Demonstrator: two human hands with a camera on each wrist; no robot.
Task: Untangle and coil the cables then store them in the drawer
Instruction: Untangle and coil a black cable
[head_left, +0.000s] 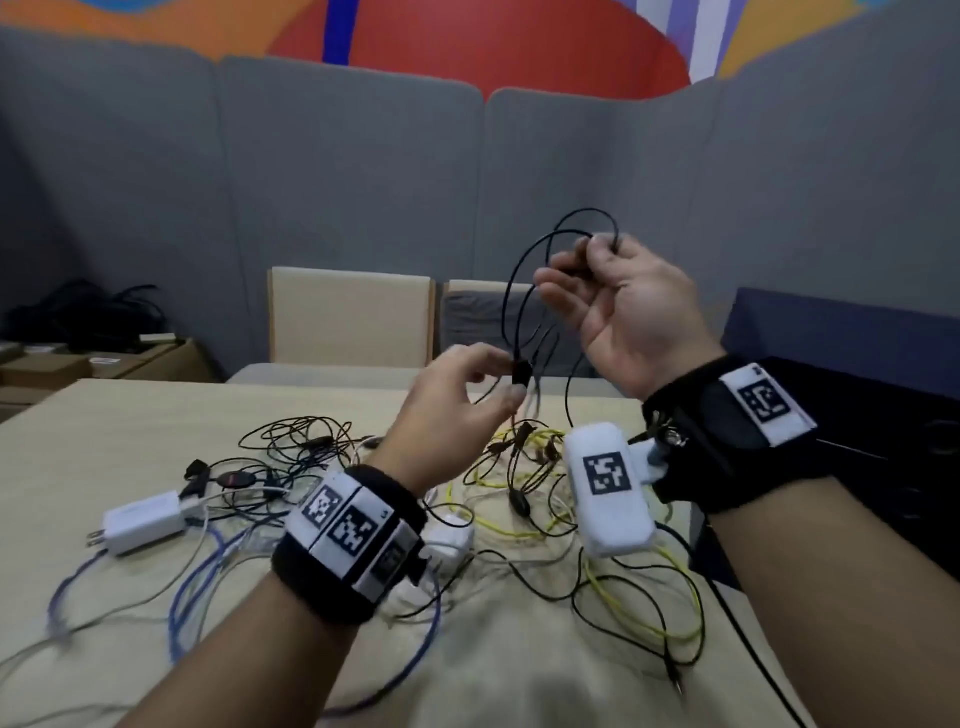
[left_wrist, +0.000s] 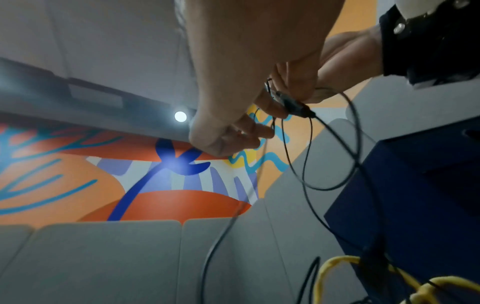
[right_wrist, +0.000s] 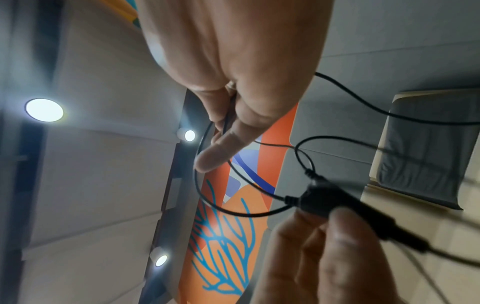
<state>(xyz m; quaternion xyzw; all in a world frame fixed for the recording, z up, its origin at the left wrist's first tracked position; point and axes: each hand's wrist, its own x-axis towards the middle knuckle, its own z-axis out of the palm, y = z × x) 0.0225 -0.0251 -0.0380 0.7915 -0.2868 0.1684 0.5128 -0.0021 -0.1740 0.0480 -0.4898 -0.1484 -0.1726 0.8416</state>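
Pinched between thumb and fingertips of the left hand (head_left: 457, 384): the small black plastic inline block (head_left: 521, 373) of a thin black rubber-coated cable (head_left: 524, 280). Clasped at one o'clock from there, higher up, in the curled fingers of the right hand (head_left: 618, 306): the gathered top of the same cable, two or three loose loops hanging between both grips above the pale wooden table (head_left: 62, 441). Trailing down from the block toward six o'clock into the heap: black strands crossing a thin yellow cable (head_left: 644, 587), with blue cords (head_left: 197, 577) and a white boxy wall charger (head_left: 143, 522) out at eight o'clock. No drawer recognisable anywhere; coiling in progress, storage not yet begun. Likely trouble: loops springing open if the right-hand clasp loosens, since nothing binds them; the trailing tail snagging on the yellow cable and dragging the heap upward; a twist building into a kink if wound against the cable's natural curl.
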